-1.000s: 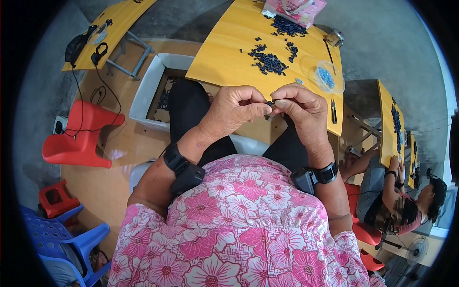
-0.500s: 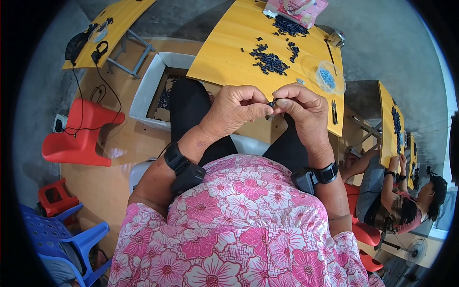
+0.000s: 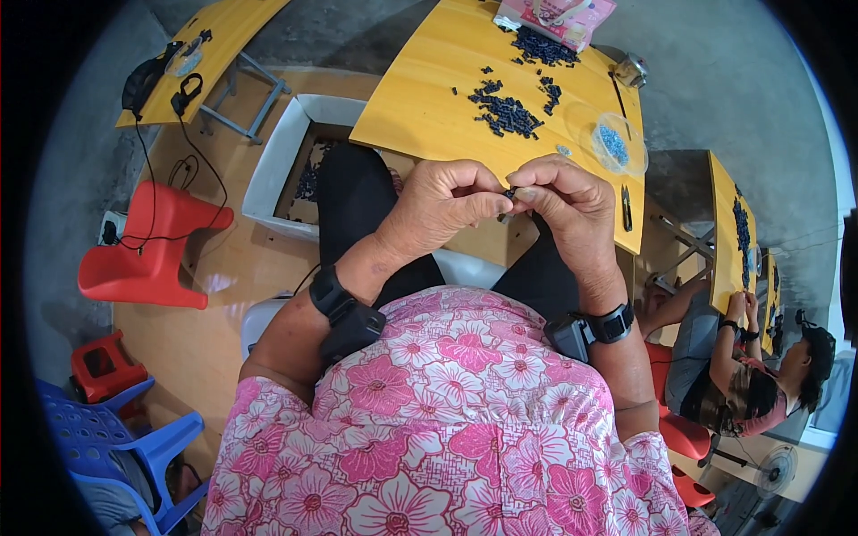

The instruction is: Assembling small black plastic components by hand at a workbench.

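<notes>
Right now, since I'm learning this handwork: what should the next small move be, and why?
Probably let the right hand ease back slightly while the left hand holds the dark piece steady: both hands pinch it and hide most of it, so its state can't be checked by eye.

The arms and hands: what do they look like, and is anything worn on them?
They are a person's: no gloves on the left hand or right hand. Each arm wears a black band with a boxy dark device. The short sleeves are white with pink flowers.
</notes>
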### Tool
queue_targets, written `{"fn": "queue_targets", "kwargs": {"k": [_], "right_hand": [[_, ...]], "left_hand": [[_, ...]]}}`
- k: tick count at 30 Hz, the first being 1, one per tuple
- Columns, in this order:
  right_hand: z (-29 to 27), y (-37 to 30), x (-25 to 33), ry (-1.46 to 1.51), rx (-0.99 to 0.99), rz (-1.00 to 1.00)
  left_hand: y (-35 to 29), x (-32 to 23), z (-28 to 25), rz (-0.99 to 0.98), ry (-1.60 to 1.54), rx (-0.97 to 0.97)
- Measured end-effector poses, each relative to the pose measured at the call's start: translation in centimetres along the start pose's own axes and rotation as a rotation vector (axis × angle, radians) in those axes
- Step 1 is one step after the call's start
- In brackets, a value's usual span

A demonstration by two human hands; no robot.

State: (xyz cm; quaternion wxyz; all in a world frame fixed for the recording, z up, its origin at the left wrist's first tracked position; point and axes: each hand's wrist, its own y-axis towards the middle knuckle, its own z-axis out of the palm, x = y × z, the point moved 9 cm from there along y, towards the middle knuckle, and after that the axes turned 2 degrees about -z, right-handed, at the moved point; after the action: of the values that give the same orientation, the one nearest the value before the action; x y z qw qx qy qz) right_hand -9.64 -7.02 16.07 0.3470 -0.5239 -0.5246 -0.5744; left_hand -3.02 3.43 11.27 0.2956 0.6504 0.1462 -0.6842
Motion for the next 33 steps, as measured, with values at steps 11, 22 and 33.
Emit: {"fn": "queue_targets", "kwargs": {"k": [11, 22, 33], "right_hand": [[0.4, 0.4, 0.6, -0.086, 0.006, -0.055], [0.5, 0.8, -0.6, 0.025, -0.023, 0.104], [0.8, 0.7, -0.1, -0.031, 0.004, -0.016]], "left_hand": [[-0.2, 0.0, -0.2, -0.017, 0.008, -0.021], [-0.2, -0.5, -0.8, -0.010, -0.008, -0.034], [-0.5, 0.0, -1.1, -0.001, 0.077, -0.046]]}}
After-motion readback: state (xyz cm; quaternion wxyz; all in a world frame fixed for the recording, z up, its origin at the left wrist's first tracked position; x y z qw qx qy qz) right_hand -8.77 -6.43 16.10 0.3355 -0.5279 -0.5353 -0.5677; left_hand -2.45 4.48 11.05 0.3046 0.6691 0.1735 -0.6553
